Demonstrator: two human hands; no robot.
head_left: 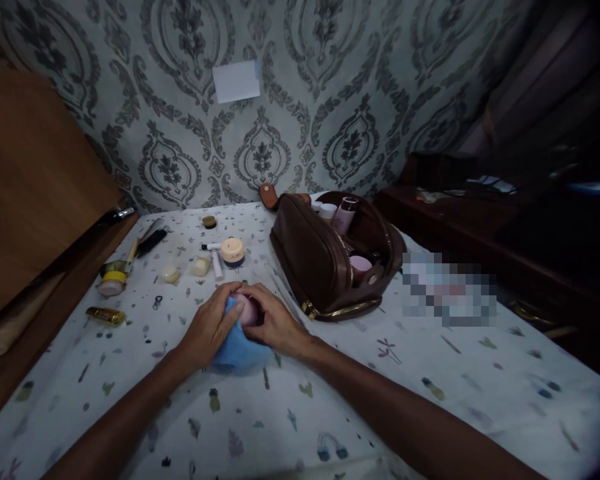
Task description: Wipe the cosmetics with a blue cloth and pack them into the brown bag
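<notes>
Between my hands, low over the printed sheet, is a small rounded pink container point(249, 311), partly covered by my fingers. My left hand point(210, 323) is closed on a light blue cloth point(243, 350) and presses it against the container's side. On the other side my right hand point(275, 320) grips the pink container, its fingers curled around it. The blue cloth hangs below both hands. Just right of them a brown toiletry bag point(315, 257) stands unzipped, with a pink bottle point(345, 215) and a pink-lidded jar point(361, 267) inside.
Left of the bag lie a peach-lidded jar point(233, 251), a white tube point(217, 265), small cream-coloured pots point(200, 267), a yellow-lidded jar point(113, 281), a gold tube point(106, 316) and a black brush point(151, 241). A patterned wall point(260, 133) rises behind. Dark furniture point(430, 220) borders the right.
</notes>
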